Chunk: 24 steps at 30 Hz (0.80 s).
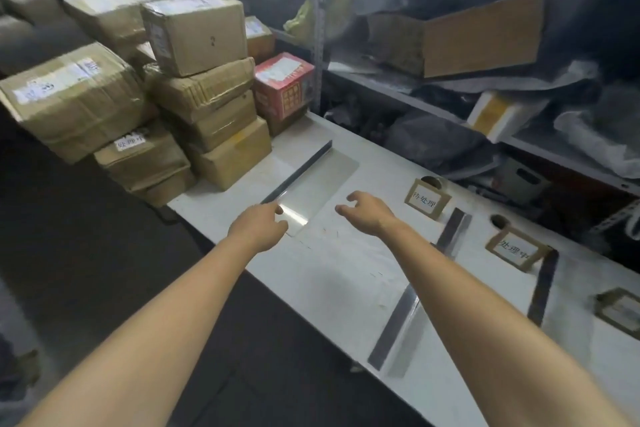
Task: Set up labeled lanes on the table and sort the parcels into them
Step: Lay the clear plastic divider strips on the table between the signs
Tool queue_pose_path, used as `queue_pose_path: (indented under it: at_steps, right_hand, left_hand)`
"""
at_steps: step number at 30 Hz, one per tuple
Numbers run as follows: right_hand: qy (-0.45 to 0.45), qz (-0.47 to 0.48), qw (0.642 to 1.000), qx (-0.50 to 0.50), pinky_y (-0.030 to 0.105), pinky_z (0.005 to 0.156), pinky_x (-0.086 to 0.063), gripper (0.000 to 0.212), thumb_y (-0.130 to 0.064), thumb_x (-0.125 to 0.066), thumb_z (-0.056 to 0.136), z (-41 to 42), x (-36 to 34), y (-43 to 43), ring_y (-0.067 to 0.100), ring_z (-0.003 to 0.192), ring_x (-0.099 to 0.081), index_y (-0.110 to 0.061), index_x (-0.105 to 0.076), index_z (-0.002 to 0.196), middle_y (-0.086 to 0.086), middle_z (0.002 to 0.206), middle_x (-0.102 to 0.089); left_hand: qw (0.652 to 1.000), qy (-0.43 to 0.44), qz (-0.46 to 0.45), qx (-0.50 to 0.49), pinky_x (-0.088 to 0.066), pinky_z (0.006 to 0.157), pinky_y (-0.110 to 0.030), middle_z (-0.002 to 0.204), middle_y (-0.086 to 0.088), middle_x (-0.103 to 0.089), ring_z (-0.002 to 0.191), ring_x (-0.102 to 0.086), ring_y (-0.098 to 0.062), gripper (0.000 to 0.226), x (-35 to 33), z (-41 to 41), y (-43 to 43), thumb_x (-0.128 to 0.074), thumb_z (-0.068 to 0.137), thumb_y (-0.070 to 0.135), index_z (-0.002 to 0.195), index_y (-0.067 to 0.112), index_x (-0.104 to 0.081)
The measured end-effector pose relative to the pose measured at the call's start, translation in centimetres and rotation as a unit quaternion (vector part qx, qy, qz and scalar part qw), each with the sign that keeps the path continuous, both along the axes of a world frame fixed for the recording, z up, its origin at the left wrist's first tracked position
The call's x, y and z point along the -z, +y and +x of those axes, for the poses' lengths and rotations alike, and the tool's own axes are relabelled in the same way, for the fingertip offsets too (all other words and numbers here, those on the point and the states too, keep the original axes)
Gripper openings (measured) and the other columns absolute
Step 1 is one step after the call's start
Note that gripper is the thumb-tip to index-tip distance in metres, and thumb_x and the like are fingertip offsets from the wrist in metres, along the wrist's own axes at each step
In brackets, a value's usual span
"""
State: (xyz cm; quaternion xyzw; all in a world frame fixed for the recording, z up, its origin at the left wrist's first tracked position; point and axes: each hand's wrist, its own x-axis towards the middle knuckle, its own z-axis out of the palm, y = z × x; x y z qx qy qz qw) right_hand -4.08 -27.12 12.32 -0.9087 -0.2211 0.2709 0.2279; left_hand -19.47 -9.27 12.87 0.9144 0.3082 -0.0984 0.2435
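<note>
A white table (332,274) carries several clear angled dividers: one (304,177) at the left end, another (398,329) near the front, and others (453,232) toward the right. Cardboard label cards (427,199) (516,250) stand along the far edge. Taped brown parcels (204,87) are stacked at the table's left end, with a red box (284,87) behind them. My left hand (259,224) hovers at the near corner of the left divider, fingers loosely curled. My right hand (367,210) hovers just to its right, fingers relaxed and holding nothing.
A metal shelf (398,90) behind the table holds dark bags, an open cardboard box (481,35) and a white foam box (502,114). A third label card (620,312) sits at the far right. Dark floor lies left of the table.
</note>
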Motion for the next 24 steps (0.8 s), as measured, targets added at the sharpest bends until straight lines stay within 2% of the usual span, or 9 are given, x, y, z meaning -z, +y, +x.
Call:
queue_pose_path:
  at_steps: [5,9,12,15,17,21,24]
  right_hand:
    - [0.03,0.0,0.999,0.017,0.037,0.1,-0.042,0.061,-0.047,-0.052,0.096,2.8,4.9,5.3,0.027,0.131,-0.05,-0.017,-0.044,0.148,0.006,0.148,-0.051]
    - [0.036,-0.004,0.999,0.029,0.039,0.101,-0.044,0.059,-0.047,-0.051,0.096,6.5,9.3,8.9,0.031,0.132,-0.049,-0.016,-0.045,0.146,0.008,0.146,-0.052]
    - [0.042,0.0,0.997,0.061,0.042,0.098,-0.047,0.056,-0.047,-0.05,0.096,8.7,12.3,10.9,0.034,0.129,-0.049,-0.015,-0.048,0.143,0.01,0.142,-0.055]
    - [0.049,-0.001,0.995,0.085,0.042,0.094,-0.048,0.05,-0.045,-0.049,0.096,9.9,14.6,12.4,0.035,0.125,-0.05,-0.012,-0.053,0.134,0.012,0.135,-0.058]
    - [0.05,-0.003,0.993,0.107,0.041,0.094,-0.046,0.051,-0.045,-0.049,0.096,10.6,15.3,13.4,0.035,0.125,-0.05,-0.012,-0.053,0.135,0.013,0.133,-0.059]
    - [0.049,0.017,0.979,0.196,0.039,0.097,-0.044,0.057,-0.043,-0.049,0.095,11.6,15.7,15.3,0.037,0.127,-0.047,-0.013,-0.046,0.144,0.015,0.138,-0.054]
    - [0.104,0.081,0.938,0.32,0.041,0.101,-0.043,0.063,-0.041,-0.051,0.093,12.2,15.2,16.8,0.037,0.129,-0.046,-0.014,-0.038,0.149,0.014,0.142,-0.05]
  left_hand:
    - [1.0,0.015,-0.009,0.017,-0.054,0.094,-0.044,0.14,-0.006,-0.053,0.121,-0.054,-0.028,0.048,4.8,4.5,2.2,-0.054,0.095,0.038,0.142,0.026,-0.05]
    - [0.999,0.029,0.004,0.016,-0.048,0.103,-0.047,0.146,-0.005,-0.047,0.133,-0.045,-0.03,0.054,8.6,9.5,3.8,-0.057,0.094,0.042,0.145,0.026,-0.047]
    - [0.998,0.044,0.037,0.037,-0.036,0.113,-0.049,0.156,-0.006,-0.034,0.143,-0.03,-0.03,0.062,11.5,12.9,4.6,-0.057,0.093,0.048,0.149,0.027,-0.04]
    - [0.997,0.048,0.052,0.028,-0.011,0.12,-0.052,0.166,-0.006,-0.011,0.154,-0.002,-0.028,0.075,13.8,14.9,5.1,-0.056,0.09,0.061,0.153,0.032,-0.028]
    - [0.996,0.057,0.058,0.032,0.002,0.12,-0.056,0.168,-0.005,0.004,0.154,0.013,-0.027,0.09,15.1,16.0,6.0,-0.054,0.085,0.071,0.157,0.032,-0.016]
    - [0.993,0.116,0.019,0.026,0.001,0.119,-0.06,0.168,-0.006,0.012,0.154,0.012,-0.03,0.118,16.5,17.1,8.7,-0.054,0.071,0.087,0.158,0.035,0.006]
    - [0.99,0.131,-0.013,0.049,-0.002,0.119,-0.06,0.168,-0.004,0.006,0.154,0.003,-0.029,0.127,17.2,16.6,10.0,-0.058,0.063,0.09,0.155,0.039,0.014]
